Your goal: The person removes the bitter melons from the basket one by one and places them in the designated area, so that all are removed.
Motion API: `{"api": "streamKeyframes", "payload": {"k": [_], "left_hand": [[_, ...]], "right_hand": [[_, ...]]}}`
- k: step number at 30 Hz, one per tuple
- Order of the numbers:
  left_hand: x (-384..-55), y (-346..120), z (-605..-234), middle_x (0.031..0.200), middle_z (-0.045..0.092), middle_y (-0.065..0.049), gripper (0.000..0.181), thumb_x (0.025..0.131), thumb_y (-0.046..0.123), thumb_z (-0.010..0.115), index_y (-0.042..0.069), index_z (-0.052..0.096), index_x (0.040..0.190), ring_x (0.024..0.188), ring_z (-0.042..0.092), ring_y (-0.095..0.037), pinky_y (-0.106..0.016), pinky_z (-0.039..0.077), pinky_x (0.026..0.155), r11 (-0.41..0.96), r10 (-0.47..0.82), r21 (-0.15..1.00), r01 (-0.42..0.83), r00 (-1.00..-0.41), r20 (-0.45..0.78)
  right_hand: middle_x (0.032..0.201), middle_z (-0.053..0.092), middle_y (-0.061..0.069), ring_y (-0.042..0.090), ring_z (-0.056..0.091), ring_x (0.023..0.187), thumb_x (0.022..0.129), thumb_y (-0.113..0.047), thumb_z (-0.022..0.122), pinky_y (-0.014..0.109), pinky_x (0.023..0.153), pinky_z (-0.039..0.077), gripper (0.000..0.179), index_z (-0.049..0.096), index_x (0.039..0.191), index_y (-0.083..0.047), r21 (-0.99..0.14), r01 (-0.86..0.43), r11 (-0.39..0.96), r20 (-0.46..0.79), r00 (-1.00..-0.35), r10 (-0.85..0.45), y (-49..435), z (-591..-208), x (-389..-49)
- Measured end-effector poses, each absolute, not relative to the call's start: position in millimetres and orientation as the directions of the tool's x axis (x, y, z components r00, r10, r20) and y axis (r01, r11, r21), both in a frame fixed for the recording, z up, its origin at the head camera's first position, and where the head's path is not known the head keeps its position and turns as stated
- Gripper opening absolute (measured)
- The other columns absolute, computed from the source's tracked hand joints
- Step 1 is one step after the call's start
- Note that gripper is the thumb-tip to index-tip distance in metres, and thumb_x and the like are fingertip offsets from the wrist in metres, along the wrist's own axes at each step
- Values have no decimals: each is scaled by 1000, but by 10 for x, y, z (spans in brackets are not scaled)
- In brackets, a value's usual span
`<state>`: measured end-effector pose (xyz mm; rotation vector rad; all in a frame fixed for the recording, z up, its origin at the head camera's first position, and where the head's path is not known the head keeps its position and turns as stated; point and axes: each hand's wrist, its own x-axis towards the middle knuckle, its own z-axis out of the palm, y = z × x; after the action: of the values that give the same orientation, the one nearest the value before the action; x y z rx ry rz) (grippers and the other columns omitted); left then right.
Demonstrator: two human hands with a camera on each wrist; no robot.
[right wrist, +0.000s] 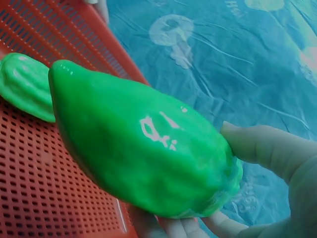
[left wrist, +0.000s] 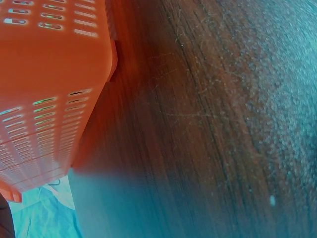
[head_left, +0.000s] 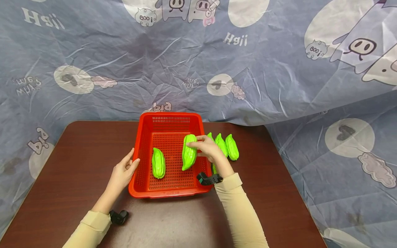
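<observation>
A red perforated plastic basket (head_left: 169, 194) stands on the table. My right hand (head_left: 210, 148) grips a bright green bitter gourd (head_left: 188, 156) above the right half of the basket, its tapered end pointing toward me. In the right wrist view, the thumb lies on one side of that gourd (right wrist: 143, 144) and the fingers on the other. Another bitter gourd (head_left: 158, 165) lies on the basket floor at the left. My left hand (head_left: 121, 172) holds the basket's left rim between thumb and fingers. In the left wrist view only the basket's outer wall (left wrist: 54, 64) shows clearly.
Several more bitter gourds (head_left: 232, 148) lie on the table right of the basket, some partly hidden behind my right hand and wrist. The dark brown table (head_left: 257, 193) ends at a printed blue-grey cloth (head_left: 149, 75) hanging behind it.
</observation>
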<state>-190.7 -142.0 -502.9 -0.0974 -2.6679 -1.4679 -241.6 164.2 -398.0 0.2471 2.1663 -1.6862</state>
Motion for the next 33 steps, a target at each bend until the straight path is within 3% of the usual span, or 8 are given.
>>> {"api": "streamKeyframes", "payload": {"k": [8,14,21,29,33], "left_hand": [[-1905,-1421,-5026,78,45,-5,60,100,27,58,1,38,150,56,35,-6,-24,34,52,539,11,835,108,-993,121],[-1897,-1422,-5016,78,46,-5,61,100,28,58,2,37,151,56,36,-7,-24,34,52,541,14,836,94,-995,103],[-1903,-1419,-5022,78,43,-4,60,100,26,58,1,37,151,55,33,-7,-24,33,52,539,14,837,96,-994,105],[-1903,-1422,-5022,77,43,-4,60,100,26,58,2,37,151,55,34,-7,-24,33,51,534,14,840,94,-995,103],[-1903,-1425,-5019,76,43,-4,60,100,26,59,2,37,151,55,34,-6,-24,33,51,536,14,839,96,-994,105]], "right_hand": [[147,39,19,36,45,134,90,-21,68,50,107,42,74,30,150,1,-897,369,243,-394,-917,-64,1948,-3904,-2337],[149,38,19,38,40,137,92,-23,66,52,111,35,76,26,153,-1,-894,389,220,-408,-912,-45,2186,-3899,-2284],[152,36,17,36,40,135,93,-24,65,51,111,37,75,27,154,-3,-887,417,197,-425,-905,1,2438,-3966,-2225],[158,26,19,38,28,144,95,-23,63,53,115,29,75,23,155,-2,-883,422,204,-424,-905,37,2706,-4102,-2162],[158,26,21,37,30,144,96,-23,62,52,116,29,74,23,155,0,-876,434,211,-431,-900,60,2819,-4198,-2134]]}}
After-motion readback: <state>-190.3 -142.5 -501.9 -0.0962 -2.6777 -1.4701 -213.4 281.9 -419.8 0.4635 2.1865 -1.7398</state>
